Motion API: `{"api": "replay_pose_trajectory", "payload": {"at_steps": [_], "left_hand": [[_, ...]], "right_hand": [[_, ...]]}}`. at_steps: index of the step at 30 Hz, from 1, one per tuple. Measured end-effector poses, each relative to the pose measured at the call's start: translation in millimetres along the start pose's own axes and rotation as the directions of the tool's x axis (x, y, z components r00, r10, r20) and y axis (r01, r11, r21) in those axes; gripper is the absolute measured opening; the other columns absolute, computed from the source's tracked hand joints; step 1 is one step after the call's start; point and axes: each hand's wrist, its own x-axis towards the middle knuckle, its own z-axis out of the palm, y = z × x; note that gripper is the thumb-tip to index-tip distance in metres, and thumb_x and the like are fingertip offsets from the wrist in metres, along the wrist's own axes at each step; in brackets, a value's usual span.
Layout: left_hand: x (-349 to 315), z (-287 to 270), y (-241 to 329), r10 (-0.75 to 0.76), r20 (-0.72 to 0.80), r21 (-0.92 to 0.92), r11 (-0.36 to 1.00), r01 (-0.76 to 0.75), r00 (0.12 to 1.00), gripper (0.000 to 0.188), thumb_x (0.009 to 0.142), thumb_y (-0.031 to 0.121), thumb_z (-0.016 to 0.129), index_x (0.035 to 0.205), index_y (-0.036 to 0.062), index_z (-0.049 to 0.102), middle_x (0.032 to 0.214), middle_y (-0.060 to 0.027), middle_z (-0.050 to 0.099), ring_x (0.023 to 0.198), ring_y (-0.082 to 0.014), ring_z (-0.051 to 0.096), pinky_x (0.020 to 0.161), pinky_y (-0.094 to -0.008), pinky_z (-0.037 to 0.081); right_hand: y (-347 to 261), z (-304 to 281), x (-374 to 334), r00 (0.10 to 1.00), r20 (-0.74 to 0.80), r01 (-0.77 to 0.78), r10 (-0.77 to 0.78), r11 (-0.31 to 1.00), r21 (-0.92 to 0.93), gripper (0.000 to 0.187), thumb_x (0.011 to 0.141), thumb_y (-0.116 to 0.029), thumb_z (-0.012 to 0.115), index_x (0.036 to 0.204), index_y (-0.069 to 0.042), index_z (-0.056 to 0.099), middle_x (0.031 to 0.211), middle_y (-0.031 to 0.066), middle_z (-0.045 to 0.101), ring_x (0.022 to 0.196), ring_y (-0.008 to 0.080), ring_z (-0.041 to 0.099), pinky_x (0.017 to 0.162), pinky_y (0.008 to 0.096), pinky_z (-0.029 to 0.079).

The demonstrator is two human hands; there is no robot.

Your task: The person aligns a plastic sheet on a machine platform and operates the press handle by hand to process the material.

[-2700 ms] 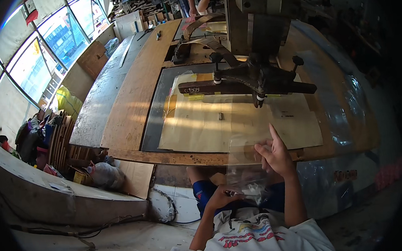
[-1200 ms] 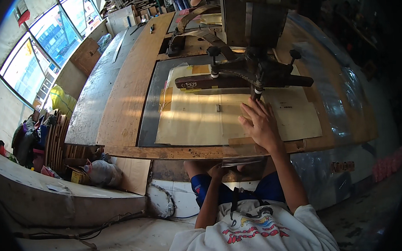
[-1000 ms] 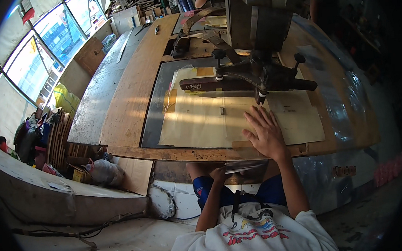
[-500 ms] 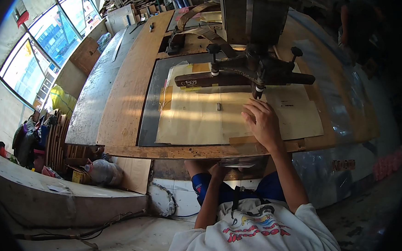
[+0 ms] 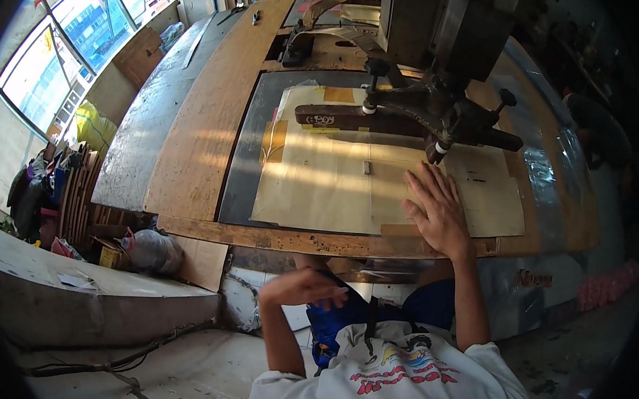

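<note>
1. Right hand (image 5: 437,210) is lying flat, fingers spread, gripping nothing, pressing the beige paper-covered flat sheet (image 5: 333,180) steady just below the dark metal press head (image 5: 431,112).
2. Left hand (image 5: 303,287) is hovering loosely curled over the lap, apparently empty.

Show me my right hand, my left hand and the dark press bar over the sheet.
right hand (image 5: 437,214), head view, back of the hand, flat on the sheet.
left hand (image 5: 306,286), head view, knuckles, below the table edge.
dark press bar (image 5: 344,116), head view, its left end.
</note>
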Motion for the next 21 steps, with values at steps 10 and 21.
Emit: {"api": "replay_pose_trajectory", "payload": {"at_steps": [10, 21], "left_hand": [[72, -276, 136, 0.467, -0.551, 0.705, 0.704, 0.086, 0.692, 0.024, 0.098, 0.024, 0.067, 0.12, 0.0155, 0.072, 0.084, -0.0066, 0.07, 0.069, -0.0128, 0.061, 0.065, -0.0313, 0.051], [197, -316, 62, 0.608, 0.045, 0.98, 0.126, -0.153, 0.793, 0.049, 0.091, 0.03, 0.061, 0.14, 0.0357, 0.062, 0.083, -0.0105, 0.051, 0.077, -0.027, 0.057, 0.071, -0.0433, 0.048]], "right_hand": [[-20, 0, 19, 0.999, 0.045, 0.012, -0.011, 1.0, -0.011, 0.056, 0.104, -0.044, 0.049, 0.152, -0.016, 0.048, 0.161, 0.0148, 0.038, 0.148, 0.0366, 0.034, 0.123, 0.0544, 0.02], [-25, -13, 20, 0.983, 0.177, -0.055, 0.045, 0.997, 0.053, 0.061, 0.101, -0.046, 0.051, 0.151, -0.012, 0.049, 0.162, 0.0158, 0.036, 0.149, 0.039, 0.032, 0.123, 0.0577, 0.017]]}}
